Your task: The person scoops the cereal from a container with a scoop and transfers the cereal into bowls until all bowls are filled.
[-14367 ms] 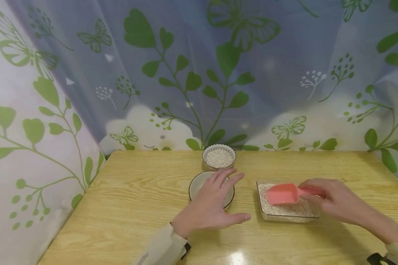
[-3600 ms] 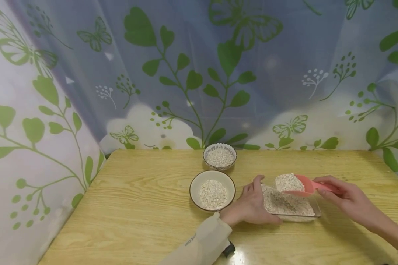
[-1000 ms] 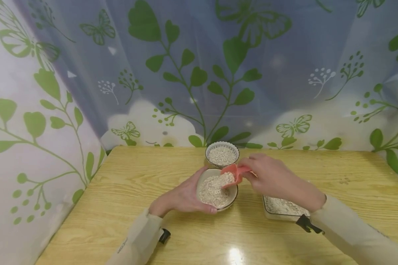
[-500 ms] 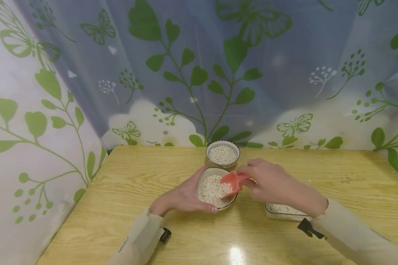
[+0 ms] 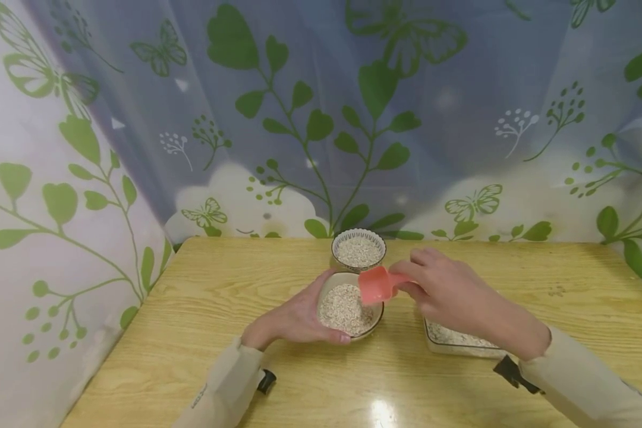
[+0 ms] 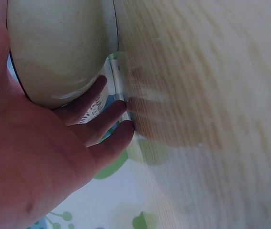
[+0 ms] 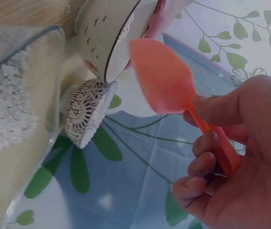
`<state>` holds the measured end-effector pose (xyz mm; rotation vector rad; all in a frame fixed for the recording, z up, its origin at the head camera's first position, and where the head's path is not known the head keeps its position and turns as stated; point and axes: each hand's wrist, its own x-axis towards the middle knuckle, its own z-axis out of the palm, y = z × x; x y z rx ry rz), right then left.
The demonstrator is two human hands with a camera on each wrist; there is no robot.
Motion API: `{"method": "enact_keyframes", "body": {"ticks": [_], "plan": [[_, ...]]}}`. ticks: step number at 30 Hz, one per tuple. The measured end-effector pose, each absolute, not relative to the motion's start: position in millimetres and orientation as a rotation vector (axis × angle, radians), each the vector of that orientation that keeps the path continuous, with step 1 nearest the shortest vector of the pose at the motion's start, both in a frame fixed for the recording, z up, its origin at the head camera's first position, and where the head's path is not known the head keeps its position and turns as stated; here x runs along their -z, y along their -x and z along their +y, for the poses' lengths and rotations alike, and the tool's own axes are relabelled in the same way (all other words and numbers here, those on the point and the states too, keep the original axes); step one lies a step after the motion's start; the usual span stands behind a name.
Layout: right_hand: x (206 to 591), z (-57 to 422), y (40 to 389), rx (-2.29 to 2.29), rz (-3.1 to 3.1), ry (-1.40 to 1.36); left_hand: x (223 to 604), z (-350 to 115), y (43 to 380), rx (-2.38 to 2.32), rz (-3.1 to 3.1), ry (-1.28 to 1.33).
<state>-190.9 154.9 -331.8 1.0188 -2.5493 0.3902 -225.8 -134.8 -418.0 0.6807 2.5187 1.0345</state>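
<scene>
In the head view, a cream bowl with a dark rim (image 5: 340, 279) stands on the table, with oats (image 5: 344, 309) inside. My left hand (image 5: 299, 314) holds its left side, the thumb along the near edge. The left wrist view shows those fingers reaching under the curve of the bowl wall (image 6: 59, 47). My right hand (image 5: 452, 292) grips the handle of a pink scoop (image 5: 374, 286), tilted above the bowl's right side. From the right wrist view, the scoop (image 7: 161, 78) looks emptied, its handle pinched between thumb and curled fingers.
Behind the cream bowl is a smaller patterned bowl (image 5: 359, 266) of oats. To the right, partly under my right forearm, sits a rectangular clear container (image 5: 460, 351) with oats. A printed curtain (image 5: 299, 119) hangs along the table's back edge.
Earlier, the left hand was at the container while the scoop came up full. The scoop then moved left over the bowl, tipped its oats in, and has now lifted slightly. The oat heap has grown.
</scene>
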Motion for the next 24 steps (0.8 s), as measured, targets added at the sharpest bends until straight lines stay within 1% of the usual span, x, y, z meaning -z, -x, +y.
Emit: {"method": "enact_keyframes", "body": {"ticks": [6, 16, 24], "plan": [[343.5, 163.5, 196.4, -0.55, -2.557, -0.976, 418.7, -135.6, 226.3, -1.025, 2.525, -0.689], [356.2, 190.9, 194.6, -1.151, -2.787, -0.654, 415.5, -136.6, 225.2, -0.96, 2.597, -0.727], [359.4, 225.1, 185.2, -1.203, -2.796, -0.559, 398.6, -124.2, 217.0, -0.975, 2.729, -0.691]]}}
